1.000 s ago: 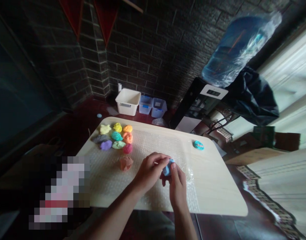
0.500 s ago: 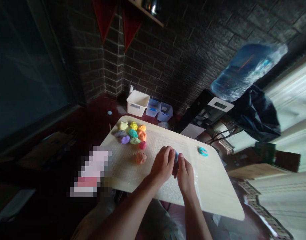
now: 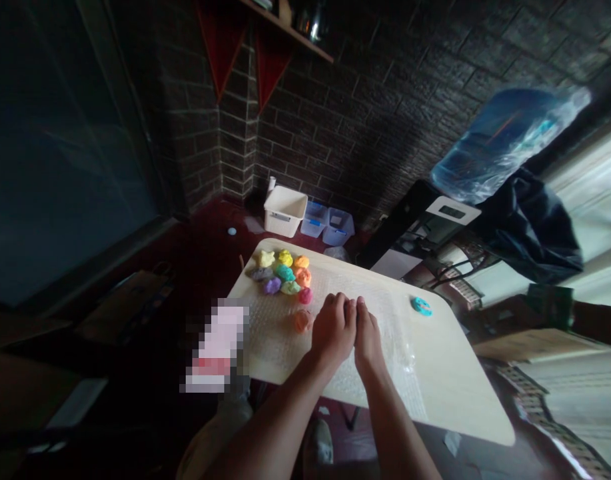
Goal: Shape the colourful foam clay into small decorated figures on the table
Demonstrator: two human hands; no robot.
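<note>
My left hand (image 3: 334, 325) and my right hand (image 3: 369, 328) are pressed together above the table, fingers curled inward. Whatever lies between them is hidden now; half a second ago a blue lump, like modelling clay, showed there. Just left of my left hand an orange-brown clay lump (image 3: 302, 321) rests on bubble wrap (image 3: 280, 347). Beyond it sits a cluster of several coloured clay lumps, among them a teal one (image 3: 285, 273), a purple one (image 3: 272, 286) and a crimson one (image 3: 306, 295). Far to the right lies a flat turquoise piece (image 3: 422, 306) with pinkish marks.
The pale table (image 3: 465, 373) has rounded corners. Behind it, on the floor, stand a white bin (image 3: 285, 212) and two bluish plastic boxes (image 3: 314, 220). A water dispenser with a large blue bottle (image 3: 505, 143) is at the back right. Cardboard (image 3: 550, 347) lies beyond the right edge.
My hands have closed together, covering the blue lump that showed between them. The view has shifted, so the table and its lumps appear farther right.
</note>
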